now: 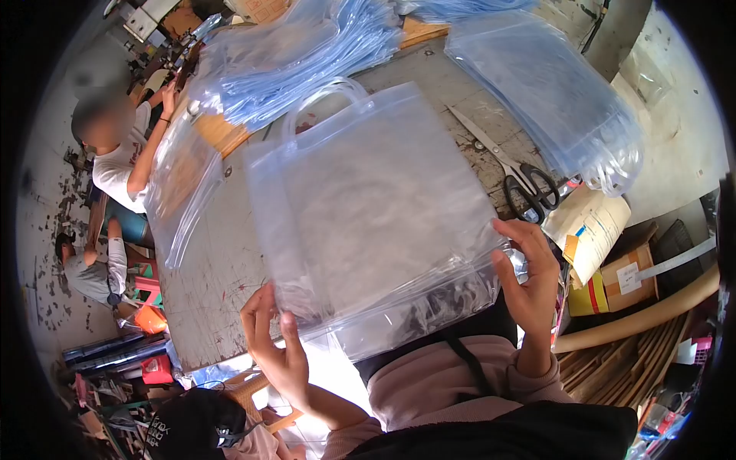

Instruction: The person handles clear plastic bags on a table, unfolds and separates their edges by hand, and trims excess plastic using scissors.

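Note:
A clear plastic tote bag [368,207] lies in front of me, its looped handles pointing away and its lower edge hanging over the table edge. My left hand [280,349] has the near left corner between its fingers and thumb. At the near right corner, my right hand [529,280] holds the bag's edge, with thumb and index finger on either side. More clear plastic with creases shows beneath the lower edge; whether it belongs to the same bag, I cannot tell. Black-handled scissors [510,169] lie partly spread to the right of the bag.
On the worn table [203,307], a large heap of clear plastic sheets [307,65] sits at the back. Finished-looking bags with handles [552,100] are stacked at the right. More plastic pieces [180,195] hang over the left edge, near a seated person [123,161]. Cardboard boxes [629,276] stand lower right.

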### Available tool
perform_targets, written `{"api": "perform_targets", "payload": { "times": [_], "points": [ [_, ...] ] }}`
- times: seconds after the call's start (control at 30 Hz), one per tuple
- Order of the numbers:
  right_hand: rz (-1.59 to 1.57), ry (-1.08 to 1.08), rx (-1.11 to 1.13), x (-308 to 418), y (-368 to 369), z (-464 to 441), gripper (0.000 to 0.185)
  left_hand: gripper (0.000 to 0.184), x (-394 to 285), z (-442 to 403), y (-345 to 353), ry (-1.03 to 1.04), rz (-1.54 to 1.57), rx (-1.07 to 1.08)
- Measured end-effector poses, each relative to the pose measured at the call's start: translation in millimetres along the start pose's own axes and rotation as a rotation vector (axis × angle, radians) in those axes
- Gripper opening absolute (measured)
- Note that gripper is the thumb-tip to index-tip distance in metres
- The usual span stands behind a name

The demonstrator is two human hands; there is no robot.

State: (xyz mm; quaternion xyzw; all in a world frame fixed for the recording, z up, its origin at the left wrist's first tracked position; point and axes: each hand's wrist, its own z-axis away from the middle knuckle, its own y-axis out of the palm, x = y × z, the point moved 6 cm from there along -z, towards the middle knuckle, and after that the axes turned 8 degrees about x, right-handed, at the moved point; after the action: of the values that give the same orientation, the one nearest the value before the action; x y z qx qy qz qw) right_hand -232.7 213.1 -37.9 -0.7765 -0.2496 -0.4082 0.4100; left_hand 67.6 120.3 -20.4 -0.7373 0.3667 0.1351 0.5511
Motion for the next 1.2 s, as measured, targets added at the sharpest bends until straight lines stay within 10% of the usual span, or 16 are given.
{"api": "perform_targets", "payload": {
  "times": [0.17,0.33,0.57,1.2],
  "points": [
    [0.327,-0.032,0.087,14,10,5,0.032,0.053,-58,-8,23,0.312,0.409,0.340],
    [0.394,-0.162,0.037,44,24,2,0.034,0.050,-94,10,84,0.448,-0.047,0.597],
    [-0.533,0.232,0.230,1,63,-9,0.012,0.058,-80,10,93,0.314,0.069,0.463],
    [-0.540,0.298,0.305,-4,64,-8,0.012,0.007,-78,6,92,0.250,0.269,0.357]
  ]
}}
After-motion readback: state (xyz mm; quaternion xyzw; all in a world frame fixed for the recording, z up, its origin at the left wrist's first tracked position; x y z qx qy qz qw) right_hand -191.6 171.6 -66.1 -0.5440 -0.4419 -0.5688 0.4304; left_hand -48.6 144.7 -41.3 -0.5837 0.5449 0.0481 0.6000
